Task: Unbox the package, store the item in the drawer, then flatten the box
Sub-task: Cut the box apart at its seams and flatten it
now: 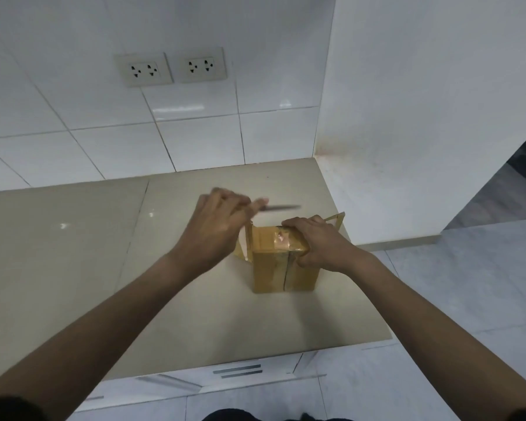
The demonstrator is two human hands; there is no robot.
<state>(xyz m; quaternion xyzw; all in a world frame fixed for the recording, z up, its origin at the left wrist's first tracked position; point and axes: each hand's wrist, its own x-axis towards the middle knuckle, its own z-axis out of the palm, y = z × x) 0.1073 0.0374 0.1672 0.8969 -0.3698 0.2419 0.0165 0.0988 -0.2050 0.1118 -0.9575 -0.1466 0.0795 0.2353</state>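
A small brown cardboard box (271, 268) stands upright on the beige countertop (73, 253), near its right edge. Shiny tape covers its top, and flaps stick up at the left and back right. My right hand (313, 241) grips the box's top right corner. My left hand (216, 226) hovers just left of the box, closed on a thin dark blade or pen-like tool (281, 207) that points right above the box; it is blurred. The box's contents are hidden.
White tiled wall with two double sockets (170, 68) rises behind the counter. A white wall (422, 117) bounds the counter on the right. Drawer fronts with metal handles (237, 370) run below the counter's front edge. Grey tiled floor lies to the right.
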